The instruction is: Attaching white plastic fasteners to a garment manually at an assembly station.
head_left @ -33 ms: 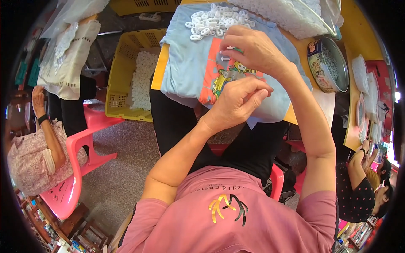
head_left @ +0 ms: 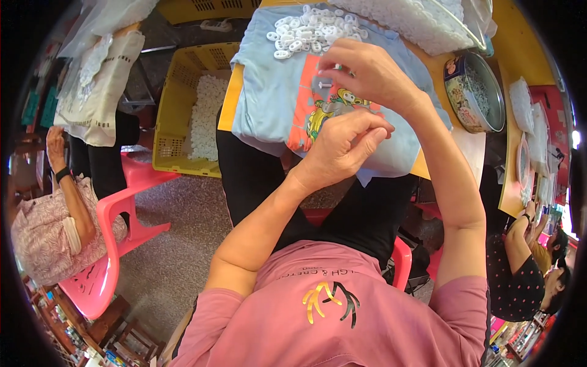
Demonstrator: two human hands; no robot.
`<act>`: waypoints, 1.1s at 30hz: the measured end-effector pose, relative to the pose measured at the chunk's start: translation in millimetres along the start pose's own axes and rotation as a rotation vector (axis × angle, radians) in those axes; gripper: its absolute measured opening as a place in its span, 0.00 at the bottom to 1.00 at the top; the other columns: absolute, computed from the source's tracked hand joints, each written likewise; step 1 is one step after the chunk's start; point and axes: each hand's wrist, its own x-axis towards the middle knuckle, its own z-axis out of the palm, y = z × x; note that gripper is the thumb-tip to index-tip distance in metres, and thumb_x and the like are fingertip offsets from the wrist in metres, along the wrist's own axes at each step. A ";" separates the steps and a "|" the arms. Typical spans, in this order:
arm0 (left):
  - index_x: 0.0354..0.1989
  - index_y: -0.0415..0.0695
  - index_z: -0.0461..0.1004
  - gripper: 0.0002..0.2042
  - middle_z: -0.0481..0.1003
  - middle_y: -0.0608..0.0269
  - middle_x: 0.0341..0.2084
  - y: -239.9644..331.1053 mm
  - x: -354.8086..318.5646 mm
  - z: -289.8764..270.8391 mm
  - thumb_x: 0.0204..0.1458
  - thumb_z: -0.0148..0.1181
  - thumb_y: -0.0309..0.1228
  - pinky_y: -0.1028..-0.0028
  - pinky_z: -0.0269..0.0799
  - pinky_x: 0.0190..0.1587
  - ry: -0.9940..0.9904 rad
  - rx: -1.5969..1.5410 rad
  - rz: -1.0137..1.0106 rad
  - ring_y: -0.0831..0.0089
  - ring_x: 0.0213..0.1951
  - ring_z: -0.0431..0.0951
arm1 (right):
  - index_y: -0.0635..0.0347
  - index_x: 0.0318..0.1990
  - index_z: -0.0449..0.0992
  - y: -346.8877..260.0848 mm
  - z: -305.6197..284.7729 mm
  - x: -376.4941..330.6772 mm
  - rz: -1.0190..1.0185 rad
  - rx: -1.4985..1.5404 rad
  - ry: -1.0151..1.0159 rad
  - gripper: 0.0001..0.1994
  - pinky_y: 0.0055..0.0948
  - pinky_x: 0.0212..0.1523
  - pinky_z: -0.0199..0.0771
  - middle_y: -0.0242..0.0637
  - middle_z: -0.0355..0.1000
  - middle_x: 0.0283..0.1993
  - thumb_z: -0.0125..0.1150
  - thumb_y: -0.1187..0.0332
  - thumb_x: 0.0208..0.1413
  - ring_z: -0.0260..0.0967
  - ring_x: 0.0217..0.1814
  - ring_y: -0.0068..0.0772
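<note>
My left hand [head_left: 349, 145] is closed above the near part of a folded blue cloth [head_left: 266, 101], its thumb against the curled fingers. Whatever it may hold is hidden. Further off, my right hand [head_left: 369, 72] hovers with bent fingers and thumb close together over the cloth's orange cartoon print. Anything in its fingertips is too small to make out. Just below those fingertips, a small pale pin-like piece [head_left: 324, 84] shows against the print. Behind the right hand, small white oval plastic pieces with holes [head_left: 315, 29] lie in a loose pile on the cloth.
A round tin [head_left: 454, 85] holding small metallic parts stands on the table at right. Left of my knees is a yellow crate [head_left: 164, 131] with white pieces. White parts in clear plastic [head_left: 416, 21] lie at the back. A pink chair [head_left: 105, 244] bears another person, seated left.
My right fingers have shifted slightly, and the view has moved a little. My left hand keeps its closed pose.
</note>
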 end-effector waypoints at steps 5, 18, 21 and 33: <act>0.42 0.37 0.74 0.06 0.76 0.64 0.33 2.3 -2.4 -3.7 0.60 0.53 0.25 0.77 0.71 0.37 -0.001 -0.201 -0.136 0.78 0.34 0.76 | 0.63 0.39 0.79 -15.8 -24.5 -26.5 0.480 0.496 0.071 0.10 0.23 0.31 0.69 0.28 0.72 0.29 0.64 0.66 0.55 0.67 0.30 0.19; 0.46 0.39 0.70 0.07 0.72 0.66 0.40 -9.9 4.0 3.2 0.61 0.55 0.23 0.78 0.71 0.46 0.207 -0.178 -0.059 0.80 0.42 0.75 | 0.63 0.49 0.77 -63.6 -17.2 -97.3 0.817 1.531 0.448 0.12 0.23 0.36 0.77 0.31 0.75 0.38 0.61 0.70 0.59 0.70 0.33 0.17; 0.46 0.39 0.71 0.07 0.71 0.66 0.41 -11.3 4.8 1.5 0.60 0.55 0.23 0.78 0.71 0.47 0.162 -0.142 -0.027 0.79 0.42 0.74 | 0.63 0.48 0.77 -69.6 -7.9 -97.3 0.822 1.546 0.510 0.11 0.24 0.36 0.78 0.32 0.75 0.37 0.61 0.70 0.59 0.70 0.34 0.17; 0.44 0.40 0.72 0.05 0.72 0.68 0.40 -8.9 6.2 -4.3 0.61 0.55 0.24 0.80 0.69 0.46 0.114 -0.271 -0.050 0.82 0.42 0.73 | 0.61 0.50 0.71 -72.0 -2.9 -101.9 0.827 1.922 0.431 0.14 0.25 0.32 0.75 0.32 0.72 0.35 0.61 0.67 0.60 0.69 0.33 0.20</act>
